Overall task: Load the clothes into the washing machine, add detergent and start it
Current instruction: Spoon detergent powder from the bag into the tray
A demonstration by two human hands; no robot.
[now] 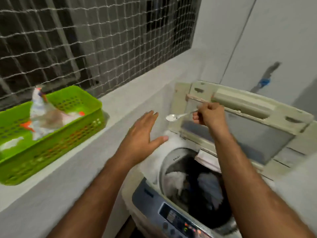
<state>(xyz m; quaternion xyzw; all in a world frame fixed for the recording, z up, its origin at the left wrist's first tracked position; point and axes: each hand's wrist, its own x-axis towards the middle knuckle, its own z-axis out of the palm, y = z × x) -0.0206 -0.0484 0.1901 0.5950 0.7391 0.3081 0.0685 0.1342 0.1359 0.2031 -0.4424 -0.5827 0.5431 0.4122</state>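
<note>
1. Sitting on the grey ledge at far left: one green perforated plastic basket, one crumpled detergent packet inside.
2. Left hand flat, fingers spread, holding nothing, over the ledge edge.
3. Right hand pinches one metal spoon; long axis near level, bowl pointing left.
4. One top-loading washing machine, lid raised; clothes in the drum.

Right hand pinches a spoon above the open washer; left hand spread flat.

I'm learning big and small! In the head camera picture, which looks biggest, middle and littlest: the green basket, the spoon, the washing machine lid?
1. Washing machine lid
2. Green basket, a bit smaller, though it sits at a different distance, so true sizes are unsure
3. Spoon, clearly littlest
</note>
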